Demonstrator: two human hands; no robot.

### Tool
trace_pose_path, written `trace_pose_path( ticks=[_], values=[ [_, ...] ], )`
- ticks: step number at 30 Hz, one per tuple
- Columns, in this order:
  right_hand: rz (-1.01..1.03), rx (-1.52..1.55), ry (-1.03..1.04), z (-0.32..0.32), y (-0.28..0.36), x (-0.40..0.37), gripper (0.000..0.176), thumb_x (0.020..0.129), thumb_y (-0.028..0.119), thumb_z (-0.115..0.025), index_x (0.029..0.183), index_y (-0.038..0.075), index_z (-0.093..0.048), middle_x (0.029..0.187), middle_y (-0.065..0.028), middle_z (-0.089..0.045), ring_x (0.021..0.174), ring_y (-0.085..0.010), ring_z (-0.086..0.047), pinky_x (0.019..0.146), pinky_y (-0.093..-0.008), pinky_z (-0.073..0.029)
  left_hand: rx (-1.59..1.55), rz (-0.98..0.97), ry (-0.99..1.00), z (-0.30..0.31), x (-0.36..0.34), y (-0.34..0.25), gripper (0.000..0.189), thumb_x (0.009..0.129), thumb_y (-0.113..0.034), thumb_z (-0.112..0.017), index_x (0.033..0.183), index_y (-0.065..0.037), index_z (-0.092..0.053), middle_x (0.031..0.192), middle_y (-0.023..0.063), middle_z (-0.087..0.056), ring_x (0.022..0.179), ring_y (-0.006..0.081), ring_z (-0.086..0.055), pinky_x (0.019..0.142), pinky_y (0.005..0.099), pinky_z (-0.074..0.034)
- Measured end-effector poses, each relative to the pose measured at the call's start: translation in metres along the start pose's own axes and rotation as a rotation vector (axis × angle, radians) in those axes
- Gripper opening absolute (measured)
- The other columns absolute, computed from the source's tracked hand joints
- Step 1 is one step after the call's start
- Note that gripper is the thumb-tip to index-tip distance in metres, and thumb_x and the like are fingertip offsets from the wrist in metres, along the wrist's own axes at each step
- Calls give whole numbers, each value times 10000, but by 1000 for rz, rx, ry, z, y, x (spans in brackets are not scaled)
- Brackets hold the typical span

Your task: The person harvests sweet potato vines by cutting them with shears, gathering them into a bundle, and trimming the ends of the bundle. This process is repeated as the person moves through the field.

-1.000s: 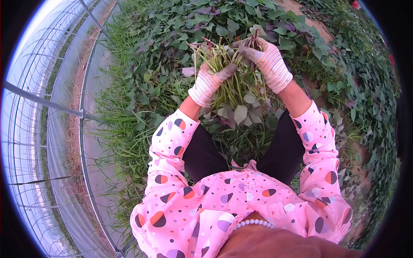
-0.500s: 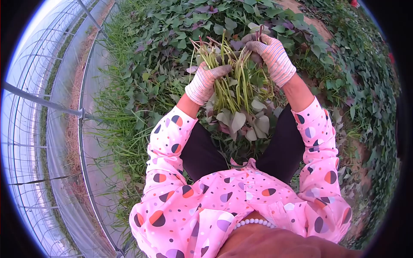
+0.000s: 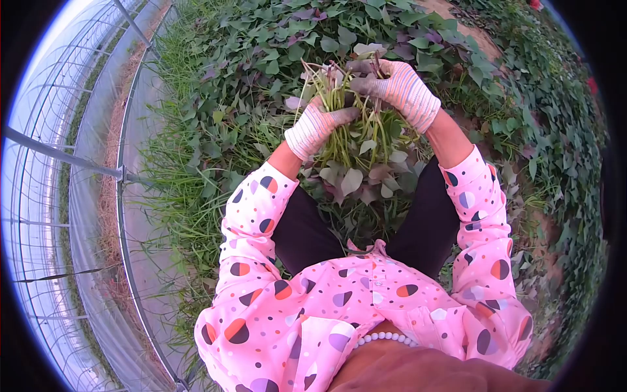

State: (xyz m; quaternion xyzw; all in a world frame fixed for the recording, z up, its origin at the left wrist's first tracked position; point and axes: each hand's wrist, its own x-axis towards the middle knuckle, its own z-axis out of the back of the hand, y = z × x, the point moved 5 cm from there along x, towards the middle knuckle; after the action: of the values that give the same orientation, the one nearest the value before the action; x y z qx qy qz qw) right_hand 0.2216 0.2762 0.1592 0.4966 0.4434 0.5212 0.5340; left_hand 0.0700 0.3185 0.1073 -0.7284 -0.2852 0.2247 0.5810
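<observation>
My left hand (image 3: 320,125), in a striped glove with grey fingers, is closed round a bundle of leafy green stems (image 3: 334,98). The cut-looking upper ends stick out above the thumb, and the leaves (image 3: 351,181) hang down between my knees. My right hand (image 3: 400,88), gloved alike, is pinched on more stems at the right side of the bundle. Some reddish stem ends (image 3: 376,64) poke up past its fingers. Both hands are close together, almost touching, and their fingertips are partly hidden by stems.
Dense leafy vines (image 3: 261,72) with green and purple leaves spread ahead and to the right. Tall grass (image 3: 176,163) grows on the left beside a metal-framed plastic greenhouse wall (image 3: 98,196). Bare soil (image 3: 480,36) shows at the upper right.
My right hand has moved left and slightly down, nearer to my left hand. The stems are drawn closer together, and the hanging leaves have shifted a little left and up.
</observation>
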Motion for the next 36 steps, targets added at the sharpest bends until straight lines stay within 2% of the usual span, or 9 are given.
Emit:
trace_pose_path(
  ticks=[2, 12, 21, 22, 25, 29, 32, 34, 36],
  values=[
    [-68, -128, 9, -4, -3, 1, 362, 784, 244, -745, 1071, 37, -669, 865, 8, -649, 756, -57, -561, 664, -236, -464, 23, 11, 24, -3, -1, 2, 352, 799, -60, -687, 1137, -22, -600, 1001, 32, -651, 879, 133, -616, 795, 290, -498],
    [-22, -2, -51, 9, -3, -1, 184, 806, 203, -680, 910, 54, -648, 758, 42, -570, 664, -51, -497, 593, -234, -426, 112, 23, 51, -1, 0, -2, 384, 827, -137, -675, 1179, -11, -587, 1057, 43, -638, 944, 131, -589, 845, 294, -473],
    [-22, 40, -27, 3, -2, -1, 165, 808, 217, -681, 856, 73, -616, 731, 49, -547, 634, -38, -482, 564, -223, -414, 385, -120, -14, 2, -1, -4, 489, 882, -324, -665, 1253, -33, -537, 1090, 25, -606, 953, 110, -552, 874, 290, -453],
    [-25, 17, -14, 1, -1, -1, 172, 803, 227, -687, 838, 77, -610, 716, 53, -538, 620, -38, -475, 553, -222, -406, 329, -104, -17, 3, -1, -2, 473, 881, -319, -671, 1233, -26, -554, 1086, 55, -634, 973, 118, -569, 869, 294, -472],
    [-17, -77, -3, -2, 4, -2, 199, 791, 249, -703, 815, 79, -604, 701, 54, -535, 603, -38, -468, 536, -220, -389, 313, -77, 9, 2, -1, 0, 464, 885, -314, -669, 1229, -25, -555, 1085, 50, -635, 970, 113, -569, 868, 291, -472],
    [-5, -50, 17, -4, 2, 0, 210, 788, 258, -707, 830, 73, -619, 712, 54, -540, 612, -37, -465, 536, -218, -376, 249, -46, 25, 4, 1, 5, 448, 885, -311, -668, 1215, -27, -561, 1071, 44, -639, 965, 110, -570, 864, 291, -473],
    [-56, -77, -27, -2, -8, 5, 229, 790, 250, -707, 898, 56, -648, 765, 36, -583, 664, -44, -506, 586, -217, -414, 379, -78, 89, 2, 3, 7, 453, 878, -326, -674, 1204, -32, -563, 1094, 45, -630, 968, 113, -569, 851, 292, -476],
    [58, 47, -34, -5, -13, 10, 258, 796, 220, -706, 977, 41, -660, 834, 10, -623, 733, -55, -548, 663, -216, -451, 281, -15, 133, -3, 2, 11, 462, 849, -255, -710, 1222, -43, -539, 1116, 44, -615, 987, 123, -567, 844, 297, -480],
    [54, 132, -62, -11, -10, 11, 262, 795, 182, -710, 998, 27, -656, 887, -16, -651, 782, -71, -577, 722, -232, -475, 215, -24, 116, -17, -2, 3, 502, 798, -213, -755, 1217, -49, -533, 1093, 27, -616, 984, 123, -572, 851, 294, -481]
  ],
)
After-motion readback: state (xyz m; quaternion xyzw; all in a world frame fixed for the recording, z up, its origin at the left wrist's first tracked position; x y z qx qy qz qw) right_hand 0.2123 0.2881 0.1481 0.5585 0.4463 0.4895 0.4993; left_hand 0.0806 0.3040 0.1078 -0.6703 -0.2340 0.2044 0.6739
